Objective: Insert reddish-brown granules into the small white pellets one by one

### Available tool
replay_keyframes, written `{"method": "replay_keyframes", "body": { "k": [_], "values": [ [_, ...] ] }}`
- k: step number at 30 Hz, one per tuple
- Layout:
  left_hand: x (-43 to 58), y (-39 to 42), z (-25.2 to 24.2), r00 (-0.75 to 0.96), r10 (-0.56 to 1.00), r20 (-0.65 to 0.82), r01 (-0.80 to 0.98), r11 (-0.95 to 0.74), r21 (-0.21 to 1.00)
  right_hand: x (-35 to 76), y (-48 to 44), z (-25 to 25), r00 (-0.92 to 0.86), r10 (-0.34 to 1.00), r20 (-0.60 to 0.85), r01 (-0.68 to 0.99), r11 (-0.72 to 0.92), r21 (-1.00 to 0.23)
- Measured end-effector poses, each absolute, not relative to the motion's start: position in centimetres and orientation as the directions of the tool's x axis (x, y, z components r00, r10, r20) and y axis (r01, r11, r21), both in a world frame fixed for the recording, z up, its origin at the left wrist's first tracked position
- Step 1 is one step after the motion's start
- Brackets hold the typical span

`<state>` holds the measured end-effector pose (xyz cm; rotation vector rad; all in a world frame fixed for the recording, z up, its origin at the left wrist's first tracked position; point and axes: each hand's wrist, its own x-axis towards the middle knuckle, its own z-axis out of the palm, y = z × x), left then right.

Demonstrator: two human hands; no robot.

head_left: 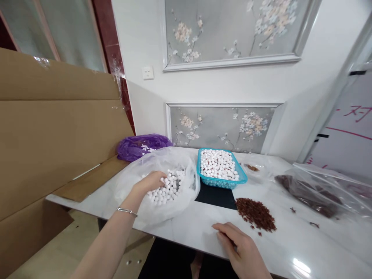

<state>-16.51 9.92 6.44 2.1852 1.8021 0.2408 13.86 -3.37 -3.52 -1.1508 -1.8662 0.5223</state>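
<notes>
My left hand [151, 181], with a silver bangle at its wrist, reaches into a whitish plastic bag [186, 201] spread open on the table. Its fingers curl closed among the small white balls [170, 190] inside; whatever lies between the fingertips is hidden. Low over the table's front part, my right hand [241, 248] has its fingers bent and drawn together, their contents not visible. Beyond and right of it lies a loose heap of small reddish-brown star-shaped pieces [255, 214]. A turquoise plastic basket [241, 174] full of white balls, with reddish bits showing between them, stands behind a black sheet [215, 196].
A purple plastic bag [142, 144] sits at the back left beside a large cardboard box [58, 135]. On the right lie a clear bag of dark brown pieces [310, 193] and a small clear bag [258, 164]. The marble-look table [192, 228] meets the wall behind.
</notes>
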Motion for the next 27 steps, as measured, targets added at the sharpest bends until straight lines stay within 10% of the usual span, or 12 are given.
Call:
{"method": "replay_keyframes", "body": {
  "k": [19,27],
  "values": [
    [-14.6,6.5,9.9,0.131,0.955,0.266,0.754,-0.271,0.598,13.5,-3.9,-2.0,-0.208,0.888,0.41,0.461,0.458,-0.76],
    [-5.9,0.8,7.6,0.312,0.95,0.003,-0.131,0.04,0.991,17.6,-4.3,-1.1,0.147,0.874,0.463,0.587,0.3,-0.752]
  ]
}}
